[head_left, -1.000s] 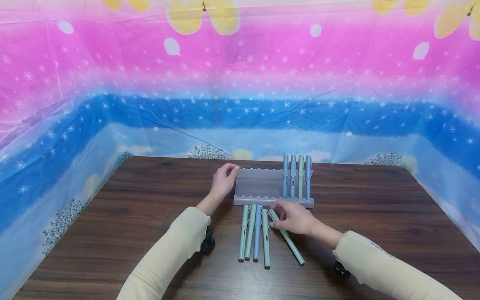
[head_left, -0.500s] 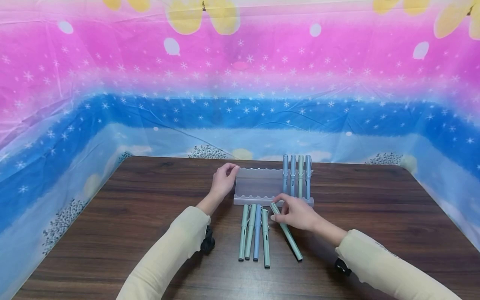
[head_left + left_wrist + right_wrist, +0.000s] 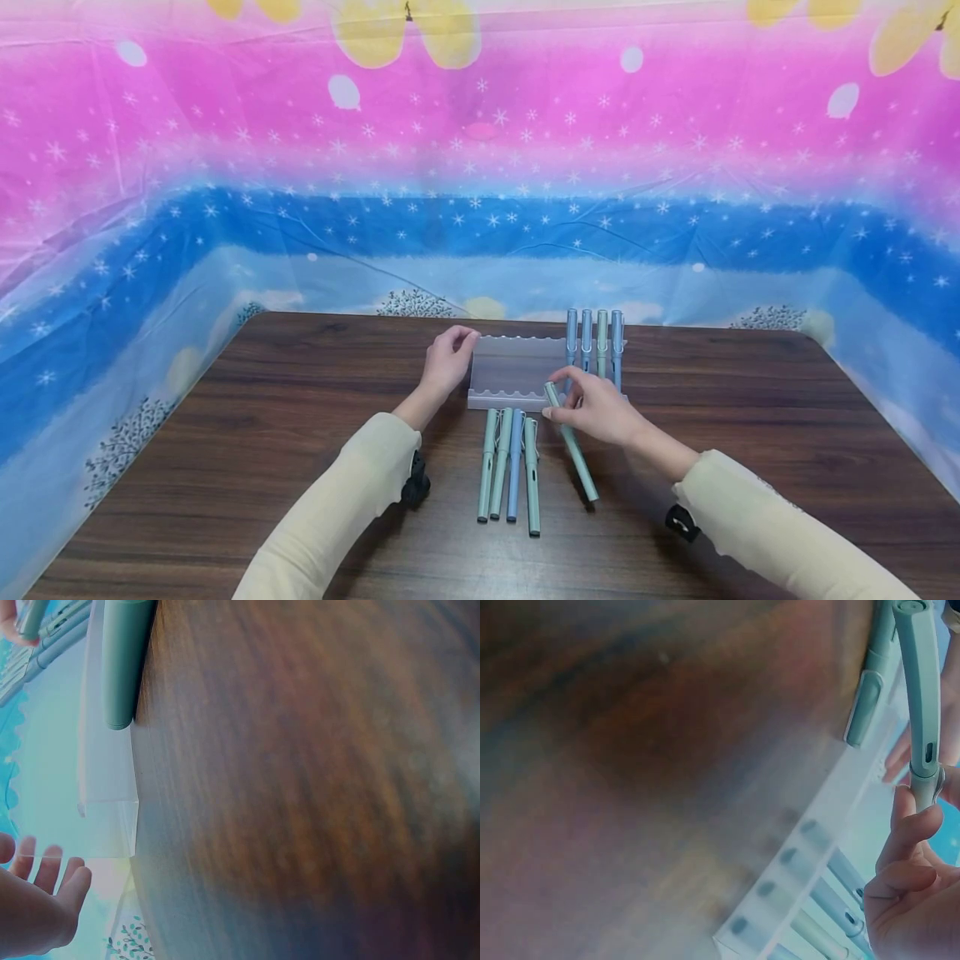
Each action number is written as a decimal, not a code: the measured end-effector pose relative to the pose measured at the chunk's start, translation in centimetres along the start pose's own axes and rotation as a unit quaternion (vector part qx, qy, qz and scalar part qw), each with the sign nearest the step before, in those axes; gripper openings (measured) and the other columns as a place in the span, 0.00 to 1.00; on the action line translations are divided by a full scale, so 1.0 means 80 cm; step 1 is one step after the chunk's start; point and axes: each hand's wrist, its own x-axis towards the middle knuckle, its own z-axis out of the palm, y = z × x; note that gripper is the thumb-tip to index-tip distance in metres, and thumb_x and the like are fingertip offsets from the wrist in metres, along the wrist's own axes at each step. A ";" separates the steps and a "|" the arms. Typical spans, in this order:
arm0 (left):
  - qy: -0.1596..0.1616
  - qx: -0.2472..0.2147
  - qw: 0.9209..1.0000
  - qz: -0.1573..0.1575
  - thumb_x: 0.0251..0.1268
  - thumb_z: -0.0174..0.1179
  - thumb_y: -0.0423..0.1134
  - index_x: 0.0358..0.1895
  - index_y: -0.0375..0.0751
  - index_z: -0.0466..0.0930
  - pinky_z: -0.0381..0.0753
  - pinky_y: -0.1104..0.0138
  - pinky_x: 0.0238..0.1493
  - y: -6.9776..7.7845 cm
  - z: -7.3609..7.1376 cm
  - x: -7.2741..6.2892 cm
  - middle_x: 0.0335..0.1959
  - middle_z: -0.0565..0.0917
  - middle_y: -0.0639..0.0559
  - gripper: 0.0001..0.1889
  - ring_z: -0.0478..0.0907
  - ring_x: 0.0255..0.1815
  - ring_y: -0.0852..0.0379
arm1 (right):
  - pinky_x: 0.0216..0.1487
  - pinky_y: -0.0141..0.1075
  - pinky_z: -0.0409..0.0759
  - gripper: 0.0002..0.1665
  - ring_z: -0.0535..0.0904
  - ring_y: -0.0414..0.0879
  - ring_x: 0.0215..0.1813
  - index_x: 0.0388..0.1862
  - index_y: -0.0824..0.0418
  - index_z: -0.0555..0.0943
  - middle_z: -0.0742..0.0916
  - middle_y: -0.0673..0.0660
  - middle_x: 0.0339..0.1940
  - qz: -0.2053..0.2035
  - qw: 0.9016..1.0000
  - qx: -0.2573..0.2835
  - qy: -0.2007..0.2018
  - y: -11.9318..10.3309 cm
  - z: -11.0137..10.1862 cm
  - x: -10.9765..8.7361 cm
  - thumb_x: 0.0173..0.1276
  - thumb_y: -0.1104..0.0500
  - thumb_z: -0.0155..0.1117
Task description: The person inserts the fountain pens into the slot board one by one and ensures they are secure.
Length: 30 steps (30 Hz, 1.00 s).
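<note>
A translucent pen rack [image 3: 517, 367] with scalloped edges stands toward the back of the table. My left hand [image 3: 447, 363] pinches its upper left corner; in the left wrist view, several fingertips [image 3: 49, 859] show through the clear panel. My right hand [image 3: 602, 410] holds a light green pen [image 3: 579, 463] near its upper end between thumb and fingers. That pen slants in front of the rack, lower end toward me. Blue pens [image 3: 572, 325] and one green pen [image 3: 602, 333] stand in the rack's right slots, their lower parts partly hidden behind my right hand.
Several pens lie side by side on the table in front of the rack: green ones [image 3: 487, 467] and a blue one [image 3: 514, 471]. The dark wooden table [image 3: 300, 467] ends at a patterned cloth backdrop [image 3: 480, 225].
My right hand has raised the green pen from the table and moved it up toward the rack. My left hand stays at the rack's corner.
</note>
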 end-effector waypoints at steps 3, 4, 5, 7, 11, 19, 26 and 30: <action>0.000 -0.001 1.000 -0.001 0.64 0.50 0.40 0.40 0.36 0.77 0.69 0.60 0.48 0.000 0.000 0.001 0.40 0.79 0.45 0.12 0.73 0.44 0.50 | 0.22 0.36 0.69 0.25 0.71 0.42 0.19 0.51 0.62 0.70 0.77 0.47 0.19 -0.006 1.000 0.000 0.014 -0.002 -0.006 0.003 0.57 0.54 0.64; 0.000 -0.002 1.000 -0.002 0.64 0.50 0.41 0.40 0.36 0.77 0.69 0.60 0.48 -0.001 0.000 0.001 0.40 0.79 0.45 0.12 0.73 0.44 0.50 | 0.22 0.36 0.69 0.25 0.70 0.42 0.19 0.51 0.61 0.70 0.77 0.47 0.19 -0.006 1.000 0.000 0.019 -0.003 -0.009 0.003 0.57 0.55 0.64; -0.001 -0.002 1.000 -0.003 0.64 0.50 0.41 0.40 0.36 0.77 0.69 0.60 0.47 -0.001 0.000 0.001 0.40 0.79 0.45 0.12 0.73 0.44 0.51 | 0.22 0.36 0.69 0.24 0.70 0.42 0.19 0.51 0.61 0.70 0.77 0.47 0.19 -0.007 1.000 0.001 0.024 -0.003 -0.011 0.004 0.57 0.55 0.64; -0.004 -0.005 1.000 -0.005 0.65 0.50 0.41 0.41 0.36 0.77 0.69 0.60 0.47 -0.001 0.000 0.001 0.40 0.79 0.45 0.12 0.73 0.44 0.51 | 0.22 0.37 0.69 0.25 0.71 0.43 0.19 0.51 0.61 0.70 0.78 0.48 0.20 -0.006 0.999 0.002 0.032 -0.005 -0.017 0.006 0.56 0.55 0.64; -0.007 -0.008 1.000 -0.005 0.65 0.49 0.41 0.41 0.36 0.77 0.69 0.60 0.47 -0.001 -0.001 0.000 0.40 0.79 0.45 0.12 0.73 0.44 0.51 | 0.22 0.37 0.69 0.26 0.71 0.44 0.20 0.51 0.62 0.69 0.78 0.49 0.20 -0.003 0.999 0.000 0.049 -0.008 -0.028 0.010 0.56 0.55 0.64; -0.003 -0.009 1.000 0.001 0.64 0.50 0.40 0.40 0.36 0.77 0.69 0.60 0.47 -0.001 0.000 0.001 0.39 0.79 0.45 0.12 0.73 0.44 0.51 | 0.22 0.37 0.72 0.27 0.74 0.46 0.20 0.53 0.61 0.68 0.79 0.50 0.22 0.017 0.997 -0.005 0.075 -0.008 -0.044 0.021 0.56 0.53 0.64; 0.000 -0.007 1.000 0.002 0.64 0.50 0.40 0.40 0.36 0.77 0.69 0.60 0.48 -0.002 0.001 0.002 0.39 0.79 0.45 0.11 0.73 0.44 0.51 | 0.22 0.38 0.70 0.28 0.73 0.45 0.19 0.54 0.60 0.68 0.79 0.52 0.24 0.023 0.994 -0.026 0.102 -0.010 -0.055 0.027 0.57 0.52 0.64; 0.001 -0.007 1.000 0.003 0.64 0.50 0.40 0.40 0.36 0.77 0.69 0.60 0.47 -0.003 0.001 0.002 0.39 0.79 0.45 0.11 0.73 0.44 0.51 | 0.22 0.37 0.70 0.28 0.72 0.44 0.21 0.54 0.60 0.68 0.79 0.52 0.23 0.024 0.992 -0.033 0.116 -0.009 -0.060 0.031 0.57 0.51 0.63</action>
